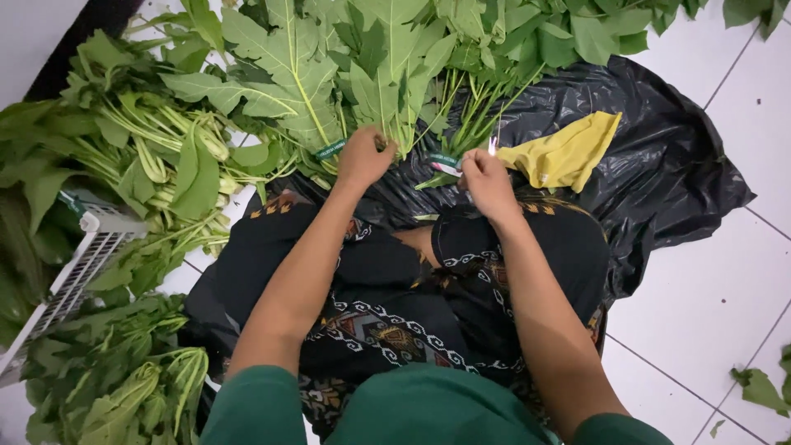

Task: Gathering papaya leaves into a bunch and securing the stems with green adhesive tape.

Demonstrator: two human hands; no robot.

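Note:
My left hand point(362, 156) is closed around the stems of a bunch of large lobed green leaves point(375, 58) that lies on a black plastic sheet point(659, 148). My right hand point(486, 181) pinches a narrow green band point(445, 161) at the stems of a second bunch of leafy stalks point(494, 82), just right of the first. A small white tip shows above its fingers. Both forearms reach forward over my lap, which is covered by a dark patterned cloth point(395, 313).
A yellow cloth point(568, 152) lies on the black plastic beside my right hand. Bundles of pale-stemmed leafy greens point(165, 156) pile at the left, more greens point(124, 379) at lower left. A white plastic crate point(74, 272) stands left. White floor tiles point(709, 305) lie to the right with loose leaf scraps point(762, 387).

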